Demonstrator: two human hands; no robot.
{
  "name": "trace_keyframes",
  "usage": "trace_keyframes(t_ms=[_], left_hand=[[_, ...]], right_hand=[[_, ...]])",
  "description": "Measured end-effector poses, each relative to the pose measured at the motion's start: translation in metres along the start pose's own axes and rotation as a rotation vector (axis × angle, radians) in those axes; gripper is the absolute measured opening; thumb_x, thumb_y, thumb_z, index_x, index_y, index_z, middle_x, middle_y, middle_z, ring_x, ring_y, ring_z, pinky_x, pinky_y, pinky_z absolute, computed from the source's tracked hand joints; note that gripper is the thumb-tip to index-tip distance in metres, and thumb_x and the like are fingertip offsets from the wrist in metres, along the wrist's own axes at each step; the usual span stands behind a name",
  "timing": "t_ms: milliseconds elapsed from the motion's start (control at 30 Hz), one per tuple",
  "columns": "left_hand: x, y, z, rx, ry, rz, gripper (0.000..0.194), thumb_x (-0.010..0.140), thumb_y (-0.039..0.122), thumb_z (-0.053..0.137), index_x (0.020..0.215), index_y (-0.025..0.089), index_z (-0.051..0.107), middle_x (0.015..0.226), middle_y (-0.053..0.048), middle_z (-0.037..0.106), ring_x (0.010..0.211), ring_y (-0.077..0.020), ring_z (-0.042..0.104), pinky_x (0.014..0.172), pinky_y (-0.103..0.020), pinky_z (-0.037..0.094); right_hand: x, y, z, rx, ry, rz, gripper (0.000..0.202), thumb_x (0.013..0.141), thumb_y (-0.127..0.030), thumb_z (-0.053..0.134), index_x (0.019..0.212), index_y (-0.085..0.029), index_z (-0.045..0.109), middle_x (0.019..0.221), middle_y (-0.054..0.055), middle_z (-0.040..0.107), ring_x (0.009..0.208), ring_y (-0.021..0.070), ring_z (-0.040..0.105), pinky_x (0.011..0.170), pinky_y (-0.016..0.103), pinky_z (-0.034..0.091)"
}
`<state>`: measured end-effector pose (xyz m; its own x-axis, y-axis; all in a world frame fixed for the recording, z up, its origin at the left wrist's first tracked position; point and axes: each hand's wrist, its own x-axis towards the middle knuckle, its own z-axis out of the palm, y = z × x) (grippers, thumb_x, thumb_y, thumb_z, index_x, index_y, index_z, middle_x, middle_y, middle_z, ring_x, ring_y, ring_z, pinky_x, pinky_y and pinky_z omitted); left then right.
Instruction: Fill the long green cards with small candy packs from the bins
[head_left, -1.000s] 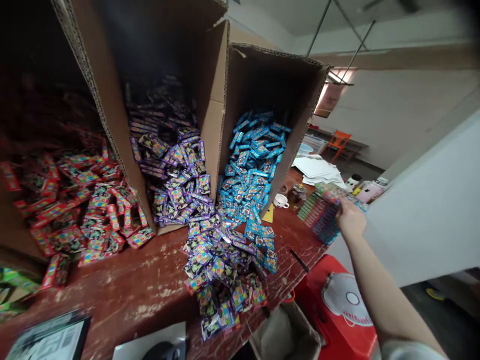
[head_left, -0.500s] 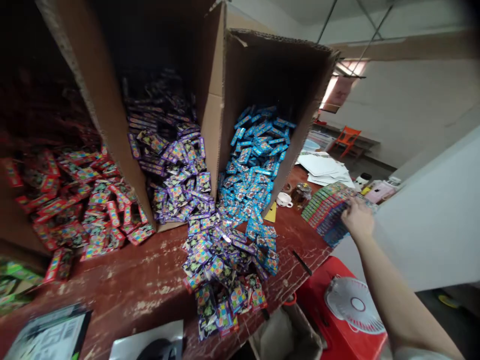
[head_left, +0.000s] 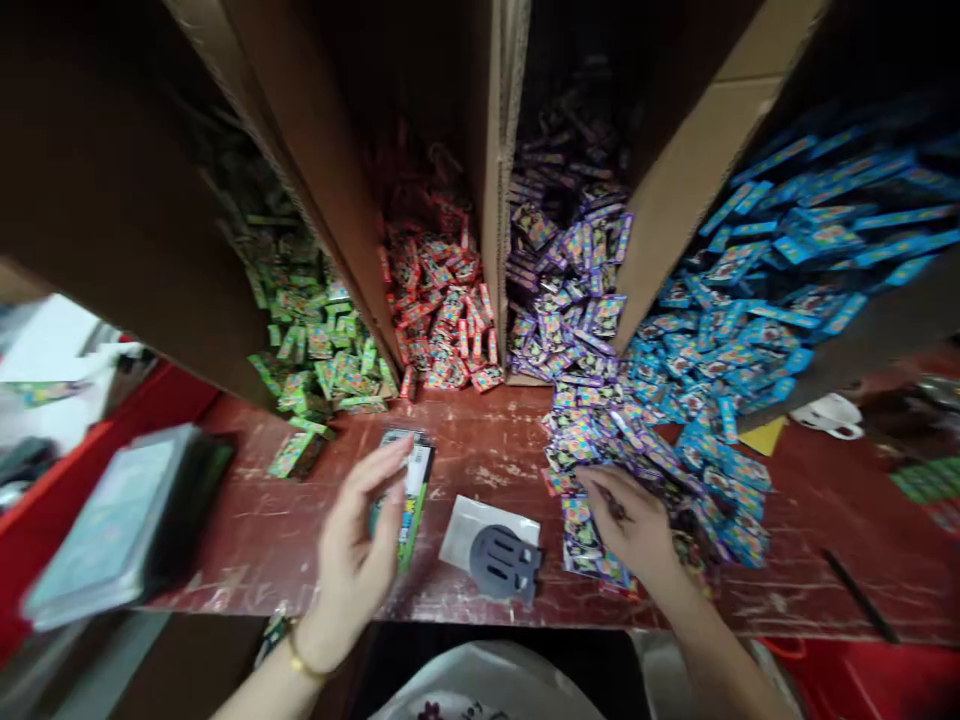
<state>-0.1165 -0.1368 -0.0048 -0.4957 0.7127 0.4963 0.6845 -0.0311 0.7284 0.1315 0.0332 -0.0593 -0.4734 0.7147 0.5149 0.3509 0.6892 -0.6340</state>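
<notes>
My left hand (head_left: 356, 545) hovers at the table's front, thumb and fingers apart, with nothing visible in it. Beside and partly behind its fingers lies a flat printed package (head_left: 412, 490) with a white barcode label. My right hand (head_left: 634, 525) is over the near-left part of a heap of small purple packets (head_left: 592, 425), its fingers bent down and blurred; whether they hold a packet cannot be made out. Between the hands, a clear sleeve (head_left: 465, 525) lies under a dark grey round piece with slots (head_left: 502, 562).
Upright cardboard partitions (head_left: 501, 200) separate green packets (head_left: 330, 350), red packets (head_left: 446, 310), purple packets and blue packets (head_left: 720, 330). At left, stacked clear sleeves (head_left: 120, 530) stand by a red bin edge (head_left: 75, 450). A white cup (head_left: 829, 415) and black strip (head_left: 859, 595) are at right.
The view has swung left, back to the middle of the table. My right hand has left the stack of colourful packs at far right for the purple heap. My left hand has come into view.
</notes>
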Motion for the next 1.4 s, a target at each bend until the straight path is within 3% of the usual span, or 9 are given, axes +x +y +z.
trace_keyframes(t_ms=[133, 333, 467, 567, 700, 867, 1100, 1233, 1400], left_hand=[[-0.041, -0.064, 0.014, 0.303, -0.282, -0.001, 0.048, 0.09, 0.027, 0.045, 0.136, 0.019, 0.035, 0.14, -0.016, 0.04, 0.13, -0.027, 0.037, 0.104, -0.049, 0.036], [-0.088, -0.116, 0.029, 0.744, -0.108, -0.158, 0.075, 0.087, 0.043, 0.046, 0.144, 0.008, 0.011, 0.147, -0.026, 0.022, 0.136, -0.0365, 0.018, 0.104, -0.063, 0.021], [-0.088, -0.119, 0.029, 0.766, -0.103, -0.167, 0.077, 0.088, 0.043, 0.045, 0.144, 0.006, 0.007, 0.147, -0.026, 0.024, 0.136, -0.0356, 0.022, 0.104, -0.061, 0.024], [-0.085, -0.119, 0.025, 0.737, -0.096, -0.162, 0.08, 0.087, 0.042, 0.046, 0.144, 0.005, 0.003, 0.146, -0.028, 0.023, 0.135, -0.0362, 0.024, 0.103, -0.061, 0.026], [-0.07, -0.112, 0.007, 0.652, -0.057, -0.135, 0.072, 0.088, 0.035, 0.048, 0.144, 0.008, 0.012, 0.134, -0.026, 0.044, 0.125, -0.0343, 0.042, 0.098, -0.059, 0.035], [-0.046, -0.081, -0.017, 0.414, -0.059, -0.058, 0.046, 0.088, 0.032, 0.049, 0.13, 0.012, 0.042, 0.112, -0.017, 0.062, 0.102, -0.026, 0.061, 0.084, -0.04, 0.052], [-0.027, -0.044, -0.02, 0.216, -0.334, -0.129, 0.025, 0.091, 0.02, 0.041, 0.081, 0.015, 0.063, 0.072, -0.008, 0.069, 0.064, -0.0192, 0.066, 0.061, -0.027, 0.05], [-0.008, -0.023, -0.025, 0.257, -0.475, -0.072, 0.025, 0.091, 0.023, 0.043, 0.079, 0.016, 0.064, 0.069, -0.007, 0.069, 0.061, -0.0184, 0.065, 0.058, -0.025, 0.046], [-0.01, -0.024, -0.054, 0.297, -0.645, -0.114, 0.031, 0.091, 0.033, 0.046, 0.072, 0.019, 0.065, 0.061, -0.003, 0.067, 0.055, -0.0161, 0.062, 0.053, -0.022, 0.042]], right_hand=[[0.05, -0.038, 0.096, 0.253, -0.387, 0.139, 0.016, 0.085, -0.019, 0.048, 0.092, -0.017, 0.063, 0.09, 0.007, 0.066, 0.08, 0.0157, 0.066, 0.07, 0.025, 0.054], [0.105, -0.083, 0.23, 0.17, -0.697, 0.205, 0.015, 0.073, -0.008, 0.061, 0.086, -0.013, 0.066, 0.096, 0.01, 0.066, 0.087, 0.0177, 0.064, 0.077, 0.025, 0.049], [0.128, -0.092, 0.264, 0.086, -0.832, 0.276, 0.014, 0.057, -0.018, 0.077, 0.066, -0.013, 0.067, 0.073, 0.006, 0.067, 0.078, 0.0231, 0.063, 0.07, 0.029, 0.047], [0.136, -0.093, 0.259, 0.139, -0.962, 0.283, 0.021, 0.048, -0.022, 0.082, 0.053, -0.014, 0.063, 0.052, -0.003, 0.058, 0.06, 0.0166, 0.058, 0.057, 0.023, 0.044], [0.118, -0.103, 0.229, 0.289, -1.025, 0.257, 0.017, 0.06, -0.028, 0.075, 0.063, -0.013, 0.067, 0.053, -0.005, 0.056, 0.053, 0.0115, 0.053, 0.051, 0.02, 0.041], [0.067, -0.123, 0.184, 0.581, -0.846, 0.231, 0.024, 0.076, -0.035, 0.062, 0.072, -0.012, 0.067, 0.062, -0.001, 0.061, 0.057, 0.0132, 0.054, 0.052, 0.021, 0.042], [0.064, -0.144, 0.11, 0.225, -0.369, -0.177, 0.014, 0.078, -0.031, 0.065, 0.081, -0.018, 0.065, 0.09, 0.008, 0.065, 0.091, 0.0226, 0.055, 0.083, 0.035, 0.039], [0.08, -0.142, 0.085, 0.065, -0.586, -0.444, 0.012, 0.084, -0.018, 0.057, 0.075, -0.02, 0.064, 0.075, 0.001, 0.066, 0.084, 0.0175, 0.056, 0.095, 0.041, 0.024], [0.087, -0.108, 0.064, 0.085, -0.521, -0.386, 0.021, 0.084, -0.017, 0.055, 0.065, -0.019, 0.063, 0.064, -0.002, 0.065, 0.068, 0.0131, 0.057, 0.097, 0.041, 0.021]])
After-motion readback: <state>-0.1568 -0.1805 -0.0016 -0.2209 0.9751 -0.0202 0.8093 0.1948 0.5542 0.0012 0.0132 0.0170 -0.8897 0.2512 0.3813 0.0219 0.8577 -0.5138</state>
